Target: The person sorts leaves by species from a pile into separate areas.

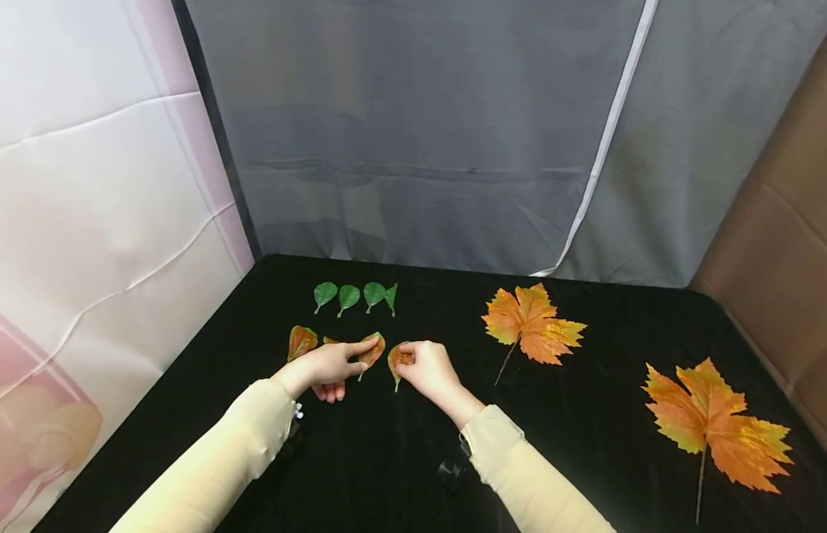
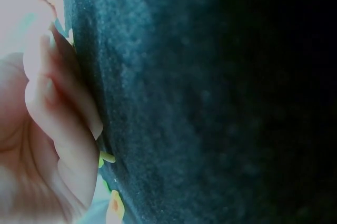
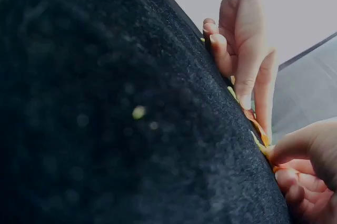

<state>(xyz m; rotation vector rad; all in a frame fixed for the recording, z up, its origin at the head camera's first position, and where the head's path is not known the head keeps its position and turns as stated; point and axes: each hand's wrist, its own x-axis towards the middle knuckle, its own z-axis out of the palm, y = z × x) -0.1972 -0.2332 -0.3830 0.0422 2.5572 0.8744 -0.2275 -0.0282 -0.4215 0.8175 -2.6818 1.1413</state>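
Observation:
In the head view my left hand (image 1: 320, 368) reaches over a row of small orange-brown leaves and pinches one leaf (image 1: 377, 348) between thumb and index finger. Just to its right, my right hand (image 1: 432, 370) pinches another orange-brown leaf (image 1: 394, 360) by its right side. Both leaves lie at the black cloth, stems toward me. Left of them, an orange-brown leaf (image 1: 301, 341) is in plain sight, while a further leaf (image 1: 329, 340) is mostly covered by my left hand. The right wrist view has both hands' fingertips close together at the cloth.
Several small green leaves (image 1: 349, 297) form a row farther back on the black-covered table (image 1: 386, 474). Two large orange maple leaves with stems lie on the right, one farther back (image 1: 534, 326) and one nearer (image 1: 709, 426). Grey fabric (image 1: 413, 148) hangs behind the table.

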